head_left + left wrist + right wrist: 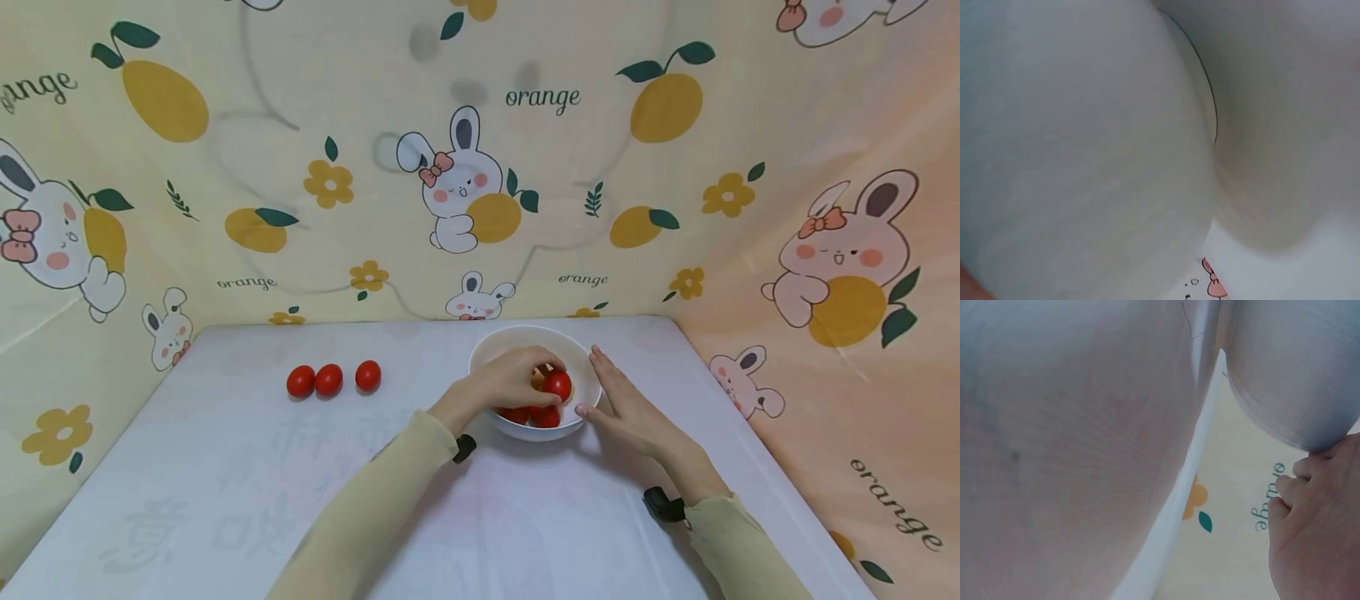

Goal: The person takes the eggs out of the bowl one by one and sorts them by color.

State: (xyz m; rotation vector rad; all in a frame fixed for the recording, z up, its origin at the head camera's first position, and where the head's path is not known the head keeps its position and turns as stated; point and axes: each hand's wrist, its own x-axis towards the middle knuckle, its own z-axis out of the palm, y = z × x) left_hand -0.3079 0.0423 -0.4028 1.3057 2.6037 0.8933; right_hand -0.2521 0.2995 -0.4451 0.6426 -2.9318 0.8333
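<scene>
A white bowl (495, 346) stands toward the back of the table, with several red cherry tomatoes (545, 416) inside. My left hand (513, 379) reaches over its left rim, thumb and fingers curved round another cherry tomato (557, 385) above the others. Something brownish (537, 378) shows partly beneath those fingers. My right hand (633, 412) lies along the bowl's right side, fingers fairly straight, thumb at the near rim. The right wrist view shows this hand's fingers (1300, 472) against the bowl's outer wall (1297, 369). In the left wrist view, pale blurred surfaces fill most of the picture.
Three more cherry tomatoes (328, 380) lie in a row on the white-covered table (225, 467), left of the bowl. A patterned cloth (360, 83) with rabbits and oranges hangs behind the table and along both sides. Each wrist wears a black band (663, 505).
</scene>
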